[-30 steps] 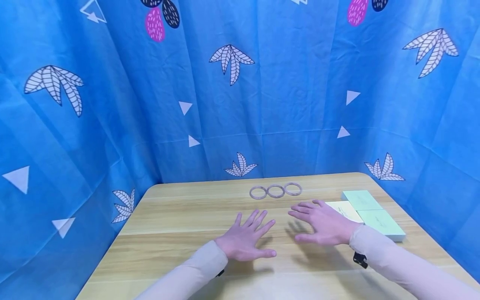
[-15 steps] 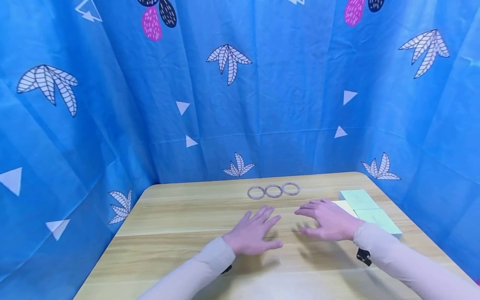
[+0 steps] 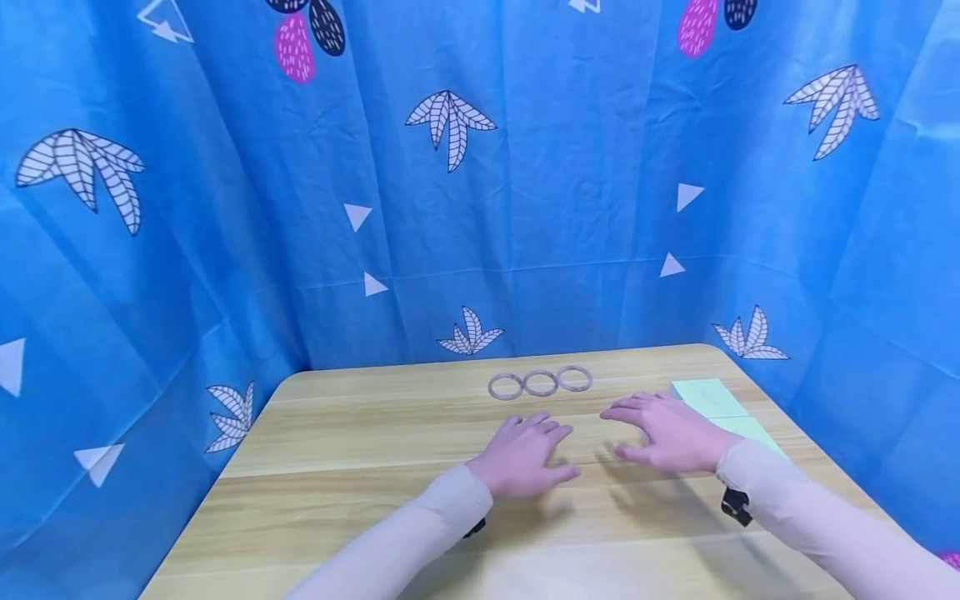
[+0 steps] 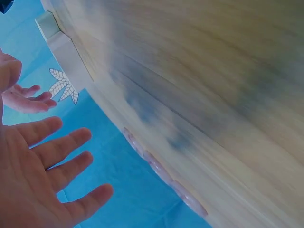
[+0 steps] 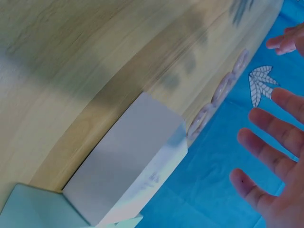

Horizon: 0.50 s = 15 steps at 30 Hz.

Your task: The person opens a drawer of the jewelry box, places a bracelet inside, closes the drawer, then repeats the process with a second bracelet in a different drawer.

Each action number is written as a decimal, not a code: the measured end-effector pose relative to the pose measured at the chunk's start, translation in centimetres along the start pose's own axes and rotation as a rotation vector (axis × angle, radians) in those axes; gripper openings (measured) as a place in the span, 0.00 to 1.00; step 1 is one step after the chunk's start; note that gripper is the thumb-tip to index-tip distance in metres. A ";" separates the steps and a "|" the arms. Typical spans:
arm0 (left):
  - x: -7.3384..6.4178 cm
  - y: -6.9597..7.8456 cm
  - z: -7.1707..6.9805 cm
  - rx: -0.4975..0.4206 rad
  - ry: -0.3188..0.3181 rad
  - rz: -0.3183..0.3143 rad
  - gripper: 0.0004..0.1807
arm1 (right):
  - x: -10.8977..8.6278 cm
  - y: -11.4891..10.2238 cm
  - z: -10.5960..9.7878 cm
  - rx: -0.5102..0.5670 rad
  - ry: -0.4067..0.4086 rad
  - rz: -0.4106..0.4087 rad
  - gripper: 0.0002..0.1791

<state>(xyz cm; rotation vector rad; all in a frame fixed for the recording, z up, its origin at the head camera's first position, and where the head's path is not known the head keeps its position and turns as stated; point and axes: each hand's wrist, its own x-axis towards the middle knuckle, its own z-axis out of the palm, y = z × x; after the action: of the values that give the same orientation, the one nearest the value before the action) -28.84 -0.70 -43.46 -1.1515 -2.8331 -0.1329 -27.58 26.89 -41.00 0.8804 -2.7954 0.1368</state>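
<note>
My left hand (image 3: 522,458) hovers palm down over the middle of the table, its fingers spread and slightly bent, holding nothing. To its right, my right hand (image 3: 670,433) hangs in the same way, also holding nothing. Beyond them three thin purplish rings (image 3: 541,395) lie side by side in a row near the far edge. Two pale green boxes (image 3: 708,398) lie just past the right hand. A cream box (image 5: 123,156) stands against them in the right wrist view; in the head view the right hand covers it.
The wood-grain table (image 3: 337,433) has rounded far corners. A blue curtain (image 3: 585,208) with leaf and triangle prints hangs around its back and sides. Black wrist straps (image 3: 737,504) show below the pale sleeves (image 3: 817,529).
Both hands have drifted right over the table, the left one more, and their fingers are a little more bent. The whole scene has shifted slightly left; the cream box is now covered.
</note>
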 end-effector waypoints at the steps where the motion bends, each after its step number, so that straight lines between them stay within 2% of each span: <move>1: 0.3 0.1 0.0 0.001 0.002 -0.001 0.40 | -0.1 0.2 0.0 0.004 -0.002 0.005 0.33; 9: 2.7 1.3 0.4 0.034 0.026 -0.004 0.40 | -0.6 1.8 -0.3 0.036 -0.010 0.030 0.32; 15: 4.5 2.1 0.7 0.024 0.025 -0.029 0.39 | -1.0 2.7 -0.4 0.038 -0.007 0.030 0.28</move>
<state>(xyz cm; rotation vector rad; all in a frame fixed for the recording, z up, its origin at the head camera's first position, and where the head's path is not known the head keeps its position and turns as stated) -30.63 4.00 -43.55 -1.0970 -2.8220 -0.1136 -28.29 29.70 -40.88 0.8497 -2.8225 0.1921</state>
